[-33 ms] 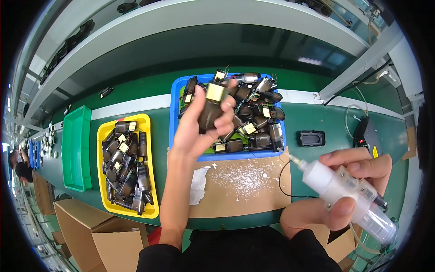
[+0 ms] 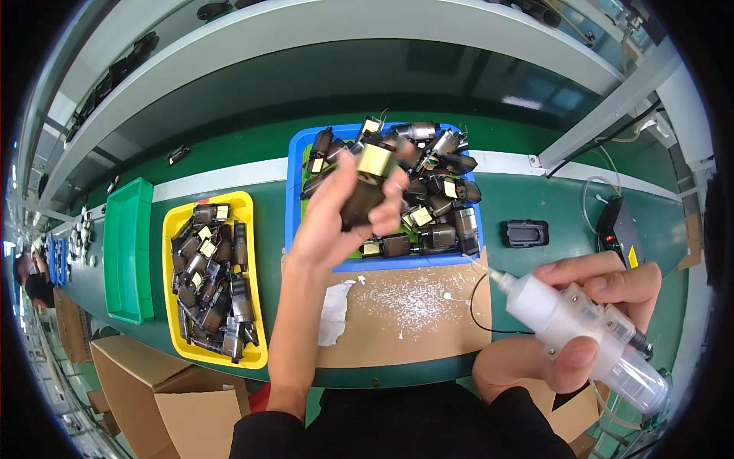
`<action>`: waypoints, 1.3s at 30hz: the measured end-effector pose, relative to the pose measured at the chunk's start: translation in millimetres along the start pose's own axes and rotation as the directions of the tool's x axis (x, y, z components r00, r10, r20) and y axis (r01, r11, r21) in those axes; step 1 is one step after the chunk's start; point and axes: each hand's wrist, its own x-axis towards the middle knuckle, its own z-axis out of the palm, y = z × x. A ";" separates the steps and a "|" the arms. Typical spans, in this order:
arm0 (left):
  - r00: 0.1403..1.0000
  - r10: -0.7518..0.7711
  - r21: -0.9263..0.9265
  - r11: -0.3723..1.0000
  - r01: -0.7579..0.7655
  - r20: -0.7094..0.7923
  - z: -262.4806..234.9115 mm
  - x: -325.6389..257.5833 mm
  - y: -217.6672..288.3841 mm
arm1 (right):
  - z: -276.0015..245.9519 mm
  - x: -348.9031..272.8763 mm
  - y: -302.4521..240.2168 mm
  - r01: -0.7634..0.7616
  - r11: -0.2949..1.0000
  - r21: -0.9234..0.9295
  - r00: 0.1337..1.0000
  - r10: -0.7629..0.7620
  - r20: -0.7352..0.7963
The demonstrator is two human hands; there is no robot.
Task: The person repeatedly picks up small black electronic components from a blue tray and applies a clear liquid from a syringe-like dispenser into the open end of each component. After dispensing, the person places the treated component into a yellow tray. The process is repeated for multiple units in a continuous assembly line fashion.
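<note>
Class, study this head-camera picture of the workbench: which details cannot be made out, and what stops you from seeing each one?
- Head view: the lower part of the small motor is covered by the left hand.
- Head view: the middle of the clear dispenser is hidden by the right hand.
- Head view: parts deep in the blue tray are buried under others.
- Head view: far-left bench items are too small and bent by the fisheye rim.

Two bare hands, no gloves, rings or watch seen. Left hand on a long bare forearm; black sleeve starts near the elbow at the near edge. Right hand bare too, forearm bare to the near edge. Black top across the near middle, plain, no markings.
</note>
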 end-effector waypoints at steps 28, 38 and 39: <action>0.867 -0.033 0.117 0.993 -0.029 0.497 9.3 -20.9 2.3 | 40.9 -10.8 -5.8 0.048 0.990 -0.133 0.991 -0.030 0.128; 0.980 0.034 0.187 0.980 -0.071 0.196 30.8 -25.4 -3.2 | 44.3 -12.9 -1.6 0.048 0.997 -0.068 0.989 -0.038 0.140; 0.976 0.033 0.194 0.978 -0.076 0.215 32.5 -23.6 -2.7 | 40.2 -10.7 -7.8 0.025 0.995 -0.094 0.983 -0.007 0.184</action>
